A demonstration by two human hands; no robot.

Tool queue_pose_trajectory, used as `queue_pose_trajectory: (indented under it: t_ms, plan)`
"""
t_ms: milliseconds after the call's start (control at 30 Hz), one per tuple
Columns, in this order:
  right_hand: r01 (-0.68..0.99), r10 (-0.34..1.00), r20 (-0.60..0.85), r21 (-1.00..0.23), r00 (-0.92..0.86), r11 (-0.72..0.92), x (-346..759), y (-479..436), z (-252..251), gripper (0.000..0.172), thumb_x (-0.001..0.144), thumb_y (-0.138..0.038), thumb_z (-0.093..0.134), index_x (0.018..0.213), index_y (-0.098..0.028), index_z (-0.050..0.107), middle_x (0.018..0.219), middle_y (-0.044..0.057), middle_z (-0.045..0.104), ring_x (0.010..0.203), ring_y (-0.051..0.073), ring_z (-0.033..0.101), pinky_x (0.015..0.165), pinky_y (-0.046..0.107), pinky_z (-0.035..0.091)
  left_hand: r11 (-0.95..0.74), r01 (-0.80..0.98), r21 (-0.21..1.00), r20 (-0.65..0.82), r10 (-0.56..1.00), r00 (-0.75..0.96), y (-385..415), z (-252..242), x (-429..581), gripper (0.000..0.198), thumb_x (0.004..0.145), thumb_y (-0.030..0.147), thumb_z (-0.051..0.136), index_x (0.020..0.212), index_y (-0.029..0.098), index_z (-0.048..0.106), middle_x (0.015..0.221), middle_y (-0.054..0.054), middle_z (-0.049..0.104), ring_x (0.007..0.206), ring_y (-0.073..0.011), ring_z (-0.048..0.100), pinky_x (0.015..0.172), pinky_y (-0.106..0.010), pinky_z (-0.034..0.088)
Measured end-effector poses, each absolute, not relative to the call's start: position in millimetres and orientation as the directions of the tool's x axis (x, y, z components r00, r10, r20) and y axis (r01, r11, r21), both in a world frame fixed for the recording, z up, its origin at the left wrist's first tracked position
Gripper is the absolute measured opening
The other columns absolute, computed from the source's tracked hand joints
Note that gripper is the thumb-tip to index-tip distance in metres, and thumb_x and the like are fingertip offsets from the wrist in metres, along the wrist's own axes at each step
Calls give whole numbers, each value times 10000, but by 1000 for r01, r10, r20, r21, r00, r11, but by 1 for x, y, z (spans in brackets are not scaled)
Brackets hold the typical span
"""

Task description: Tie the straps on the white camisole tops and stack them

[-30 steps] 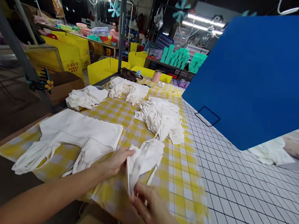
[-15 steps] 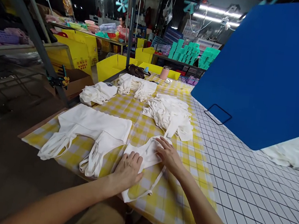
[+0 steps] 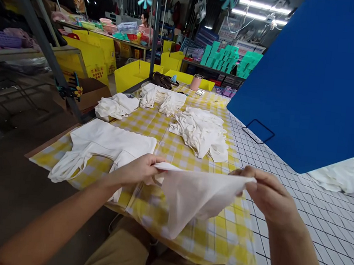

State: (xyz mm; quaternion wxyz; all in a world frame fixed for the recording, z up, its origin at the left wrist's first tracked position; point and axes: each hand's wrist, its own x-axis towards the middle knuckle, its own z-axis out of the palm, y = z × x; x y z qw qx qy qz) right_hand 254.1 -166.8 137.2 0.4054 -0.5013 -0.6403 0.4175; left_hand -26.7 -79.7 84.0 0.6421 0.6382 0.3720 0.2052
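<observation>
At far left, a purple basket (image 3: 3, 39) sat apart from the work area, and a yellow flower clip (image 3: 78, 92) was fixed to a slanting post (image 3: 48, 51). On the yellow-checked tabletop (image 3: 162, 133), a flat stack of white garments (image 3: 107, 138) covered the near left corner, its straps spread toward the front edge. Behind it, a crumpled white bundle (image 3: 118, 106) lay at the left edge. The left hand (image 3: 141, 169), just right of the flat stack, was closed, thumb and fingers pinching the left end of a white garment (image 3: 201, 190). Farther back lay a second white stack (image 3: 161, 97), with a dark bag (image 3: 163, 80) behind it at the far left corner. A pink jar (image 3: 195, 82) stood upright near the far edge; a loose heap of white garments (image 3: 199, 128) lay toward the right edge. The held garment was stretched between both hands above the near part of the tabletop, its upper border nearly straight, its lower part hanging toward the front edge. The right hand (image 3: 268, 197), over the right edge, was likewise closed, pinching the garment's right end. At far right, a blue board (image 3: 312, 79) rose above a white grid-lined surface (image 3: 306, 222).
</observation>
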Motion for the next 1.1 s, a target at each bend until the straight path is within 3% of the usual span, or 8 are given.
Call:
queue_pose_trajectory:
  t_ms: [167, 267, 433, 600, 767, 867, 967, 1100]
  plan:
    - [545, 950, 129, -837, 283, -49, 257, -126, 103, 169, 705, -385, 546, 697, -216, 541, 785, 68, 582, 805, 234, 542, 729, 404, 425, 655, -148, 741, -355, 569, 742, -73, 88, -13, 200, 809, 267, 560, 800, 81, 634, 678, -61, 653, 620, -138, 605, 621, -226, 476]
    - [590, 961, 59, -799, 271, -117, 248, -126, 74, 206, 713, -351, 577, 850, -199, 557, 949, 108, 601, 911, 264, 545, 755, 422, 436, 763, -209, 612, -411, 532, 740, -69, 77, -4, 241, 856, 290, 512, 825, 77, 621, 687, -69, 667, 614, -139, 621, 659, -238, 488]
    - [545, 985, -73, -838, -158, 25, 225, -164, 52, 299, 792, -430, 543, 1009, -224, 547, 1031, 68, 598, 937, 210, 561, 731, 327, 466, 833, -171, 526, -493, 463, 737, -64, 58, -5, 358, 891, 357, 439, 1009, 58, 597, 746, -94, 688, 690, -182, 658, 748, -286, 493]
    - [463, 961, 100, -886, 257, -32, 203, -188, 38, 327, 834, -469, 472, 643, -204, 485, 615, -8, 491, 605, 138, 488, 577, 269, 405, 817, -173, 551, -425, 453, 784, -68, 59, -9, 424, 884, 395, 435, 1118, 63, 557, 890, -121, 690, 881, -220, 651, 871, -324, 451]
    - [268, 988, -7, -962, 157, -50, 183, -191, 36, 339, 769, -500, 551, 944, -210, 564, 873, 54, 605, 781, 190, 567, 692, 321, 459, 795, -236, 559, -282, 450, 847, -78, 73, -4, 447, 877, 397, 444, 1157, 62, 539, 985, -127, 675, 1013, -236, 599, 953, -346, 390]
    - [199, 996, -34, -979, 78, -49, 184, -191, 48, 260, 797, -467, 537, 809, -209, 574, 793, 40, 591, 768, 182, 552, 727, 330, 457, 794, -263, 548, -204, 432, 879, -83, 85, -5, 463, 878, 412, 430, 1166, 64, 535, 1021, -126, 665, 1049, -253, 576, 961, -372, 379]
    - [146, 980, 94, -987, 176, 69, 191, -190, 63, 250, 810, -439, 535, 696, -216, 546, 783, 35, 575, 815, 185, 539, 763, 329, 442, 781, -296, 550, -164, 449, 878, -85, 94, -9, 436, 892, 403, 395, 1143, 83, 551, 1011, -101, 669, 1047, -239, 575, 943, -362, 389]
    - [16, 986, 73, -997, 151, 71, 189, -184, 71, 264, 794, -473, 546, 933, -251, 578, 1014, 55, 604, 948, 212, 552, 786, 334, 448, 749, -257, 611, -122, 410, 904, -89, 100, -11, 420, 847, 398, 466, 1085, 71, 578, 967, -109, 678, 1001, -247, 593, 883, -342, 418]
